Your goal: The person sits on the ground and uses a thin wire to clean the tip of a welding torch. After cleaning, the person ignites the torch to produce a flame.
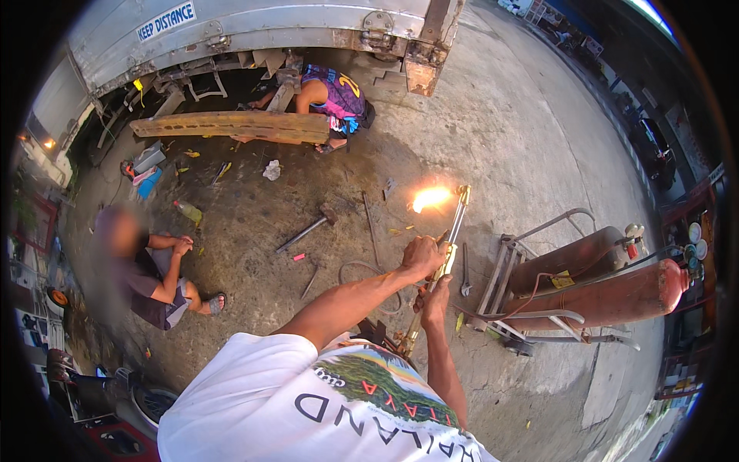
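A brass cutting torch (458, 219) points away from me, its head bent to the left, and a bright orange flame (431, 199) burns at the tip. My left hand (423, 257) is closed around the front of the torch's body. Nearer to me, my right hand (436, 300) grips the handle from the right side. The torch's rear end comes down close to my shirt. A thin hose (369, 269) loops over the concrete left of my hands. Some of the fingers are hidden behind the torch.
Two gas cylinders (600, 296) lie tilted on a metal trolley (500, 273) at right. A sledgehammer (308, 231) and a wrench (466, 271) lie on the ground. One person (158, 269) squats at left; another (335, 96) crouches under the truck (254, 35) beside a rusty beam (231, 127).
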{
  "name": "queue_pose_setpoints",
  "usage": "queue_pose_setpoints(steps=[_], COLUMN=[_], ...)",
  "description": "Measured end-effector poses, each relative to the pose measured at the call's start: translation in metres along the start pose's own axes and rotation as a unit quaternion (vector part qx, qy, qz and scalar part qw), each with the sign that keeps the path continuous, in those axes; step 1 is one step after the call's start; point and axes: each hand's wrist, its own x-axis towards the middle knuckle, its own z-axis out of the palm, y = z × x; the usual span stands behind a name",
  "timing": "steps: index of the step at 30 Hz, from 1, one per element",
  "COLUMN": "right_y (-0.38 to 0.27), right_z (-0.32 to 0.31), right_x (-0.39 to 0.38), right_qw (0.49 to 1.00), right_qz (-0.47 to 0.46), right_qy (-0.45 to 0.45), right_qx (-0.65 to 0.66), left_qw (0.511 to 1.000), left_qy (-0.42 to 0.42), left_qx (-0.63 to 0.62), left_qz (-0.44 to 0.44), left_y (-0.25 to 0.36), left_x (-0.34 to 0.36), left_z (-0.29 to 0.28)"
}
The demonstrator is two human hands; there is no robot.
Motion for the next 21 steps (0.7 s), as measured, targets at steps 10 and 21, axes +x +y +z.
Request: queue_pose_setpoints(steps=[10,21], right_y=[-0.006,0.001], right_z=[0.041,0.058], right_x=[0.004,0.006], right_qw=[1.000,0.999], right_qz=[0.001,-0.024], right_qy=[0.005,0.009], right_qx=[0.001,-0.029], left_qw=[0.999,0.999], left_qy=[0.026,0.030], left_qx=[0.031,0.016], left_qz=[0.025,0.035], left_y=[-0.018,-0.014], left_x=[0.021,0.021], left_z=[-0.027,-0.051])
